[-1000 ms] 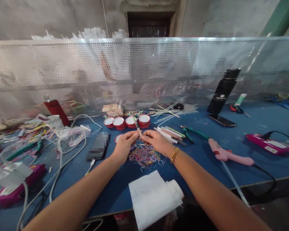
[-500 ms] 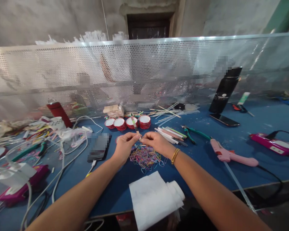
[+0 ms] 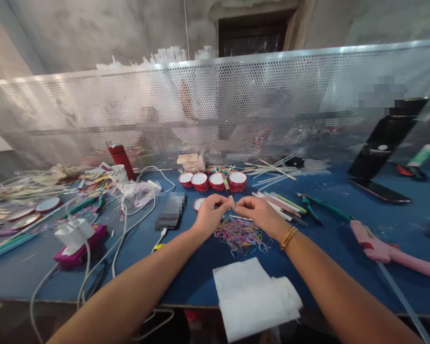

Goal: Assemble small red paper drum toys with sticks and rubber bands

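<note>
Between my two hands a thin flat stick (image 3: 227, 184) points up and away, its lower end pinched at the fingertips. My left hand (image 3: 212, 213) is closed on the stick from the left. From the right, my right hand (image 3: 260, 214) has thumb and fingers pressed together at the stick's lower end; whatever small thing they pinch is hidden. Just below the hands lies a pile of colourful rubber bands (image 3: 241, 235). Beyond them stand several stacks of red-rimmed white discs (image 3: 237, 179). Another disc (image 3: 198, 204) is partly behind my left hand.
A phone (image 3: 172, 210) with a cable and a purple power strip (image 3: 80, 246) lie left. Markers (image 3: 281, 206), green-handled pliers (image 3: 326, 208) and a pink glue gun (image 3: 390, 251) lie right. A white cloth roll (image 3: 254, 301) is in front, a black stand (image 3: 381, 143) at back right.
The view has turned left, so the scene sits further right and more of the table's left side shows. Both hands keep nearly the same pose around the stick.
</note>
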Demonstrator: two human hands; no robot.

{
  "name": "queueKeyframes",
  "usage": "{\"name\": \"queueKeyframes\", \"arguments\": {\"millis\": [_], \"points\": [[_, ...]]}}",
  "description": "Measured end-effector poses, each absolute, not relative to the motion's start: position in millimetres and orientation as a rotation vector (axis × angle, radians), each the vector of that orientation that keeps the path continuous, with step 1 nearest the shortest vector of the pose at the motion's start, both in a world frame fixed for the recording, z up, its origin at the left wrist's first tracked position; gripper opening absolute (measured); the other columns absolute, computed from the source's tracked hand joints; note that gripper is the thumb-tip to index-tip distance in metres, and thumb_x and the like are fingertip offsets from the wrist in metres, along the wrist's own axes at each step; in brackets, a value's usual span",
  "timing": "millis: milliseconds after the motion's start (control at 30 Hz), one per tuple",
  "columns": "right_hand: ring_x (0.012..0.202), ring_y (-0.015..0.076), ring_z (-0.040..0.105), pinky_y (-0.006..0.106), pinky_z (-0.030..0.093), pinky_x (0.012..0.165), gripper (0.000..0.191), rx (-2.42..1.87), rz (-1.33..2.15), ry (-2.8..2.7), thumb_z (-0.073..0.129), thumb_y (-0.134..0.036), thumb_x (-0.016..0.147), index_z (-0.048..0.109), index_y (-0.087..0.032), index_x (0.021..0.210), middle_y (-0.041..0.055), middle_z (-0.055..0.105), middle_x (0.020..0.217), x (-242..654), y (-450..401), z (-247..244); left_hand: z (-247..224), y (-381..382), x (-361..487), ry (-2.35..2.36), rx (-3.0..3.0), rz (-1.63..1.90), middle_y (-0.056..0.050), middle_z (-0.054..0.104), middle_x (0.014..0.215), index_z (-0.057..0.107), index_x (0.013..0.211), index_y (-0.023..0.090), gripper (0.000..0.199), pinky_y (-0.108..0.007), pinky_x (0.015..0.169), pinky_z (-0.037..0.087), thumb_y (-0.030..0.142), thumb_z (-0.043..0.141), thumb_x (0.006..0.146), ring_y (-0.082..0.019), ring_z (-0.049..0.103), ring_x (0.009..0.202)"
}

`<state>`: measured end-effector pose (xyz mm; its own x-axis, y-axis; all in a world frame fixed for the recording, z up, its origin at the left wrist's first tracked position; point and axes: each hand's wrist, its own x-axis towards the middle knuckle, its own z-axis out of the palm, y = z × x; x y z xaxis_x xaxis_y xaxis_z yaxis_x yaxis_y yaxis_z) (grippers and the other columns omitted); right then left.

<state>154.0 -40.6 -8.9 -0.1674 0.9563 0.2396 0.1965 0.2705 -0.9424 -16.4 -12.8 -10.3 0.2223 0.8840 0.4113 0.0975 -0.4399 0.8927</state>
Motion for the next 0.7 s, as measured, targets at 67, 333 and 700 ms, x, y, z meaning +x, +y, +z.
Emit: {"name": "queueKeyframes", "arguments": {"millis": [67,333,700], "points": [[0.062,0.0107,0.044,0.027,0.037,0.063,0.038,-1.102,0.990,-1.583,0.071,-0.053,0.071,0.061,-0.016,0.071,-0.0039,0.053,0.065,154.6,-39.8,-9.7,-10.9,-11.8,-16.1,0.925,1.735,1.286,-0.002,0.064,0.068,0.069,0.070,0.016,0.026,-0.027,0.065,0.040,0.041,0.071,0.073,-0.013,0.053,0.066],[0.066,0.0131,0.054,0.026,0.040,0.064,0.030,-1.222,0.754,-1.694,0.067,-0.047,0.077,0.065,-0.017,0.074,-0.0007,0.064,0.070,164.2,-36.9,-8.4,-7.2,-10.8,-19.0,1.018,1.828,1.328,0.000,0.061,0.067,0.064,0.066,0.017,0.023,-0.026,0.064,0.040,0.038,0.067,0.076,-0.013,0.051,0.066],[0.085,0.0195,0.063,0.029,0.041,0.079,0.007,-1.712,0.004,-2.153,0.070,-0.026,0.078,0.076,-0.024,0.075,0.0027,0.074,0.082,179.3,-31.1,-12.5,-18.3,7.9,-26.3,1.040,1.856,1.173,0.002,0.061,0.065,0.060,0.071,0.020,0.024,-0.023,0.061,0.039,0.040,0.057,0.084,-0.012,0.053,0.061]]}}
